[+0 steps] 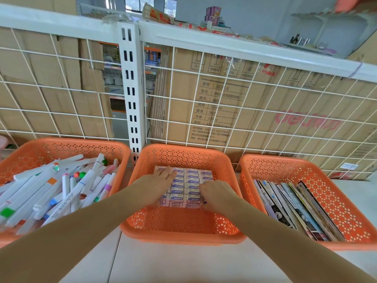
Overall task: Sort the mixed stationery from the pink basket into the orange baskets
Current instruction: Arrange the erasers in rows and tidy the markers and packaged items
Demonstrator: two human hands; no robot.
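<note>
Three orange baskets stand in a row on the white shelf. The middle orange basket point(183, 231) holds neat rows of boxed erasers point(191, 182). My left hand point(157, 180) lies flat on the left side of the eraser stack, fingers straight. My right hand point(216, 195) is at the stack's near right corner, fingers curled down onto an eraser there; its fingertips are hidden. The left orange basket point(61, 146) is full of white marker pens point(61, 186). The right orange basket point(306, 166) holds notebooks point(295, 205) standing on edge.
A white wire grid point(244, 111) backs the shelf, with cardboard boxes point(224, 111) behind it. A white slotted upright point(131, 94) stands between the left and middle baskets. A sliver of something pink point(3, 142) shows at the far left edge.
</note>
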